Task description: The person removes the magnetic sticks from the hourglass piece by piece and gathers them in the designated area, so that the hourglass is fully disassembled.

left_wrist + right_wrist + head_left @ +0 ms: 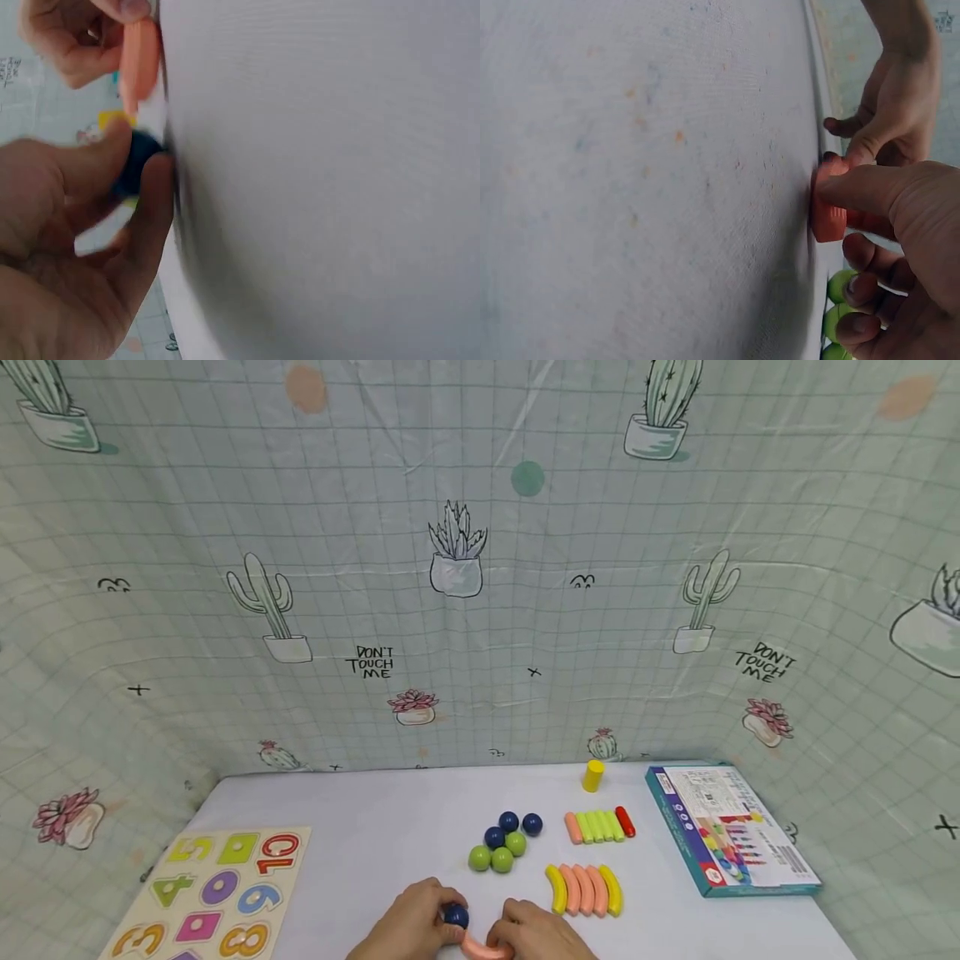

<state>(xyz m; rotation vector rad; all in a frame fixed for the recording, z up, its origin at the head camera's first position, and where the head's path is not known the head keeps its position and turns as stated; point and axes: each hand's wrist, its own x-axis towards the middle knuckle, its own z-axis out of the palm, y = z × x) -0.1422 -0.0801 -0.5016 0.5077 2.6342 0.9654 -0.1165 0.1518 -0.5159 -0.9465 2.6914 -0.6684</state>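
My left hand (pixel 412 922) pinches a dark blue ball (pixel 455 916) between thumb and fingers, low over the white table. Just to its right, my right hand (pixel 542 933) grips a salmon-coloured curved piece (pixel 478 948) whose free end points toward the ball. In the left wrist view the blue ball (pixel 139 161) is partly covered by the thumb and fingertips, and the salmon piece (pixel 140 60) lies a short way off. The right wrist view has the right thumb pressed along the salmon piece (pixel 829 210), close over the tabletop.
Beyond the hands sit several blue balls (pixel 508 822) and green balls (pixel 502 860). Rows of curved pieces (pixel 587 891) and straight sticks (pixel 597 827) lie to the right, with a yellow cylinder (pixel 592 776) and flat box (pixel 731 831) farther out. A number board (pixel 288 860) lies left.
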